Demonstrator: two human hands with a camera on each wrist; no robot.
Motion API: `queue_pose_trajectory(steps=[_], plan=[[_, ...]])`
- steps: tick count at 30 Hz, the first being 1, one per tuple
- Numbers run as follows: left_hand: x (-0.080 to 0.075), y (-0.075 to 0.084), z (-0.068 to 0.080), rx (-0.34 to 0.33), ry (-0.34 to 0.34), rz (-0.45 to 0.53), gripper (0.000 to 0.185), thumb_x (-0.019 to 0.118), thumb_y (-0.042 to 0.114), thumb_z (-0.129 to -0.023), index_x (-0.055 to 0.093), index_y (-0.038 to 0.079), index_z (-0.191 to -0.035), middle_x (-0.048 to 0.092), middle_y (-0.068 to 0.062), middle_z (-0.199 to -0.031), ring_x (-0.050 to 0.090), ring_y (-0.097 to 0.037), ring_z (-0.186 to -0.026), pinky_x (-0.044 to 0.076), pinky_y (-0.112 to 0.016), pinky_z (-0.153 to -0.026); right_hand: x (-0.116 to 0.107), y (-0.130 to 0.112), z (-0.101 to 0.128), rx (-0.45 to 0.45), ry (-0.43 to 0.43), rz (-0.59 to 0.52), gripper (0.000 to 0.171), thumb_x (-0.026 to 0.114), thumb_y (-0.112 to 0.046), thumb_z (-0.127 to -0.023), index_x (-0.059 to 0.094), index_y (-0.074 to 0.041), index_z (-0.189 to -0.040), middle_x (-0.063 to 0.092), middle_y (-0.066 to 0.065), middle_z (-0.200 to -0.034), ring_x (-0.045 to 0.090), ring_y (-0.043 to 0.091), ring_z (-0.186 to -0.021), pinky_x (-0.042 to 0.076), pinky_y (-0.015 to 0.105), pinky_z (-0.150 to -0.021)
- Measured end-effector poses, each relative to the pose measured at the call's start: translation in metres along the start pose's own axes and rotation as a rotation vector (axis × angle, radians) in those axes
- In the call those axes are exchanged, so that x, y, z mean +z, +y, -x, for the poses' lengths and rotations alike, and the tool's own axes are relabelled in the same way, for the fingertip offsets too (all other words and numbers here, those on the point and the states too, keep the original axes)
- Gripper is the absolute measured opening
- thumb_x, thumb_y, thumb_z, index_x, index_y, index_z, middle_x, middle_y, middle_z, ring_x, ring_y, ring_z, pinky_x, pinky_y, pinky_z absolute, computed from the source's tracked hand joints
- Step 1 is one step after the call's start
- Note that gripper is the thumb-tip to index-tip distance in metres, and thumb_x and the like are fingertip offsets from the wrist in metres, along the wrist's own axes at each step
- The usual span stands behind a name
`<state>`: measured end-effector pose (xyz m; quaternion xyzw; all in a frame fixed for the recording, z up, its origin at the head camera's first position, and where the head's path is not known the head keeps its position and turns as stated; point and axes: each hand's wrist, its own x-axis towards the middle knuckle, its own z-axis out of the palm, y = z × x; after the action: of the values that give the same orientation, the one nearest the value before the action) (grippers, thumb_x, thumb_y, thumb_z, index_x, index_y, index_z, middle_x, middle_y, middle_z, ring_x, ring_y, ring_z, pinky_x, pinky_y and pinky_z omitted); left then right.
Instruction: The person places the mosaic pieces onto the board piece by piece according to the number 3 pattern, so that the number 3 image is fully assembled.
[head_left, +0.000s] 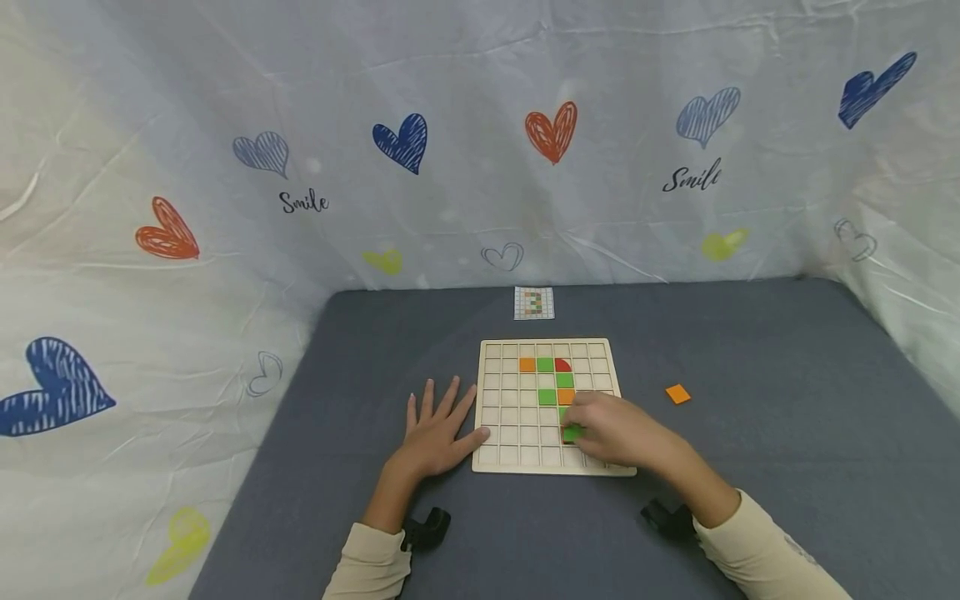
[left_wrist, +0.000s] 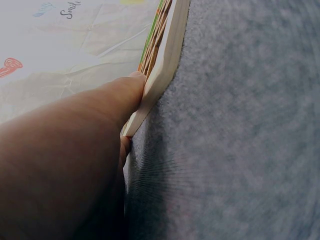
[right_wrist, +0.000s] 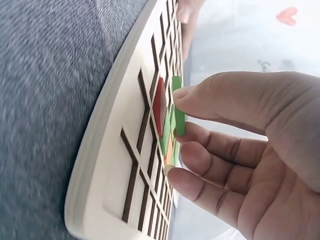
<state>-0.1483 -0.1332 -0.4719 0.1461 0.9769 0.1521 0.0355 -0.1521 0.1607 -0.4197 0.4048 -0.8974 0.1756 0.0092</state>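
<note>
A wooden grid board lies on the table. On it are an orange tile, a green tile, a red rounded piece and several more green and orange tiles running down its middle. Over the lower part of the grid, my right hand pinches a green square tile between thumb and fingers. A red piece sits in the board just beside that tile in the right wrist view. My left hand lies with fingers spread on the table, its thumb touching the board's left edge.
A small printed pattern card lies behind the board. To the right, a loose orange tile rests on the grey tablecloth. A pale curtain printed with hearts hangs at the back and sides.
</note>
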Motion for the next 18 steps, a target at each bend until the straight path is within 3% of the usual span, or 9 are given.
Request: queue_pose_trajectory(steps=[10,18], plan=[[0.0,0.0,0.0,0.004,-0.005,0.004,0.073,0.033,0.068,-0.084,0.018,0.031,-0.145,0.007,0.0,-0.15,-0.008,-0.034,-0.134,-0.007,-0.057,-0.1,0.005,-0.007,-0.007,-0.025,0.0,-0.003,0.017,0.064,-0.001,-0.07,0.067,-0.017,-0.073,0.052,-0.008,-0.071,0.044,0.005,-0.064,0.04,0.022,-0.057],[0.0,0.0,0.0,-0.002,-0.004,0.002,0.073,0.034,0.068,-0.084,0.018,0.031,-0.145,0.008,0.0,-0.15,-0.008,-0.034,-0.134,-0.006,-0.058,-0.1,0.01,-0.012,-0.016,-0.062,0.007,0.019,0.027,0.059,0.002,-0.069,0.052,-0.02,-0.057,0.032,-0.012,-0.06,0.031,0.007,-0.057,0.026,0.021,-0.049]])
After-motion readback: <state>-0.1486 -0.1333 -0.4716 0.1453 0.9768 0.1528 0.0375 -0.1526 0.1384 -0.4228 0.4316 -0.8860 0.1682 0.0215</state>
